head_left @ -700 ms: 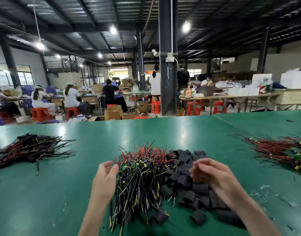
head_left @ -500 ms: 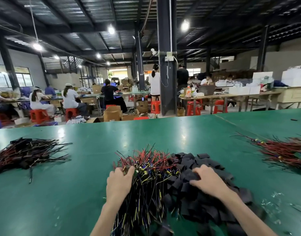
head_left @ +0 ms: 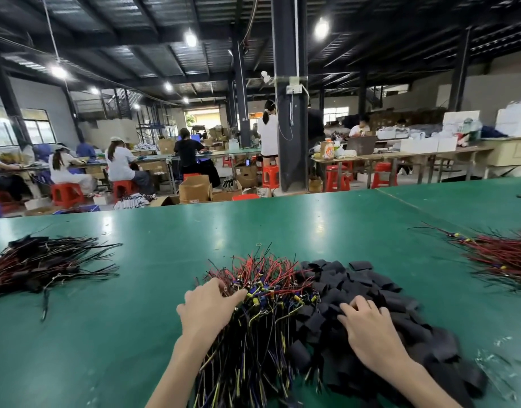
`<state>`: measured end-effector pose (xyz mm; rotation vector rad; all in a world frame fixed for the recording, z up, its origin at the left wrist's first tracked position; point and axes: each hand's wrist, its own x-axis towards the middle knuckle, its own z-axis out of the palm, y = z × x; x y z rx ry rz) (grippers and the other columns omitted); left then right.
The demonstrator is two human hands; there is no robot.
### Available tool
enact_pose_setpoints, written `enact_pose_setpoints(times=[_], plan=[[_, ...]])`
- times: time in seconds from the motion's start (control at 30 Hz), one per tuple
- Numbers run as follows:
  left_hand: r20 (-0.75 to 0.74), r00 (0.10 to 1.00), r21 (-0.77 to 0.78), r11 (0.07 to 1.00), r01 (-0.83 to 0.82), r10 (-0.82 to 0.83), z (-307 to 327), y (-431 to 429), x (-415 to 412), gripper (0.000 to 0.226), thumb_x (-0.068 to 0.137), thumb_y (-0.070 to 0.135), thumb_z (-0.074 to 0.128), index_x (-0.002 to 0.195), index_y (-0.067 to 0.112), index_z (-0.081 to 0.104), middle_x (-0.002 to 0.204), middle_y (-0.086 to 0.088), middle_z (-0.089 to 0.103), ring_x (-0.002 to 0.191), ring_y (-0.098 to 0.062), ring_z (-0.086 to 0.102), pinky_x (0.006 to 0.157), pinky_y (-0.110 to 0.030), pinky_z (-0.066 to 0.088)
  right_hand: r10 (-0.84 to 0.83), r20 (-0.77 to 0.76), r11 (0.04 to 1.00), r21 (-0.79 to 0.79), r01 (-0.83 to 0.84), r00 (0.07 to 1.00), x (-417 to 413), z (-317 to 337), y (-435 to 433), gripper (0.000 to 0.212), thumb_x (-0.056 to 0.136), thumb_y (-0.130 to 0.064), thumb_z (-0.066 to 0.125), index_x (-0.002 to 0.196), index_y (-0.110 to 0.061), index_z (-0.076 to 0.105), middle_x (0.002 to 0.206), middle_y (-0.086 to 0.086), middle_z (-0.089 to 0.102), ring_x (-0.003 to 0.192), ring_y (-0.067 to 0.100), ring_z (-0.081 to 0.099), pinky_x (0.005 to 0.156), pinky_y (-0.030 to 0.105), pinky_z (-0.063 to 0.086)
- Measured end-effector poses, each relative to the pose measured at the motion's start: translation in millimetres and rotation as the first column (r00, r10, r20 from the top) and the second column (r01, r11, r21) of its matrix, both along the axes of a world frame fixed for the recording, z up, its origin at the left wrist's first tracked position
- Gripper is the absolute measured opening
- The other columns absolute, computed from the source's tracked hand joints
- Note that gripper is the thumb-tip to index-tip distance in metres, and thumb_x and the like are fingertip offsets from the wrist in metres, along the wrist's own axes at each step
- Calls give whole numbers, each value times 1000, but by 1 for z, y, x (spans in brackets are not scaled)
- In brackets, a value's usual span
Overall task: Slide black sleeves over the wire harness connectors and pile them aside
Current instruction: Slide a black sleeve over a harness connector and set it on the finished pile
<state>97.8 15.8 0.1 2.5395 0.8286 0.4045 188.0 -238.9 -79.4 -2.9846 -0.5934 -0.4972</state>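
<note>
A heap of wire harnesses (head_left: 262,319) with red, black, blue and yellow leads lies in the middle of the green table (head_left: 153,260). Against its right side sits a pile of short black sleeves (head_left: 371,278). My left hand (head_left: 207,309) rests on the left of the harness heap, fingers stretched toward the yellow and blue connectors. My right hand (head_left: 368,328) lies on the sleeves, fingertips dipping among them; no sleeve shows in its grip. A pile of sleeved harnesses (head_left: 38,266) lies at the far left.
Another bundle of red-wired harnesses (head_left: 503,260) lies at the right edge. Clear plastic scraps (head_left: 500,369) sit at the near right. Beyond the table's far edge are cardboard boxes, red stools, a black pillar (head_left: 288,113) and seated workers.
Both hands have moved forward and down onto the piles: the left from beside the harness heap onto its connectors, the right from a raised curl down onto the sleeves.
</note>
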Motion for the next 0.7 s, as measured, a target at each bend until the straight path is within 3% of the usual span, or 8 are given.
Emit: enact_pose_setpoints(times=[0.13,0.27,0.37,0.47,0.6,0.7], plan=[[-18,999,9,999,-45,45,-5,-6,6,42,87,50,50,122,28,53,123,-6,54,119,-27,40,96,-40,34,9,33,999,43,-10,999,-5,1,-2,34,101,-35,28,127,-28,49,118,-9,56,111,14,51,88,31,34],[-62,997,90,995,-45,51,-5,-17,12,42,88,44,46,122,20,54,126,-11,46,118,-29,37,96,-42,34,34,23,998,46,-35,999,-9,4,-3,33,99,-30,31,127,-27,48,118,-8,53,111,13,49,89,30,34],[-56,994,280,957,-78,97,-4,-21,10,44,86,48,47,115,15,55,119,-10,47,114,-27,37,88,-39,37,43,1,996,79,-43,999,-13,7,-3,32,95,-23,37,125,-28,45,115,-8,52,109,12,50,88,29,33],[-26,992,412,905,-103,124,-5,-25,8,45,83,52,47,106,14,57,113,-6,44,109,-25,35,81,-38,36,44,1,992,122,-44,999,-17,11,-3,18,90,-22,41,106,-29,39,105,-11,53,102,12,51,82,28,34],[-83,995,357,934,-21,54,0,-22,11,38,81,44,52,99,13,63,112,-6,52,110,-26,41,88,-40,36,61,52,970,234,-71,997,-20,12,-3,14,91,-20,45,104,-25,42,93,-9,58,95,12,56,81,29,34],[-14,1000,230,973,-10,14,8,-21,9,21,76,31,57,79,11,60,104,-11,59,104,-29,47,88,-37,40,67,110,930,352,-102,992,-23,13,-2,18,88,-10,57,105,-15,55,89,-4,62,88,18,61,77,33,39]])
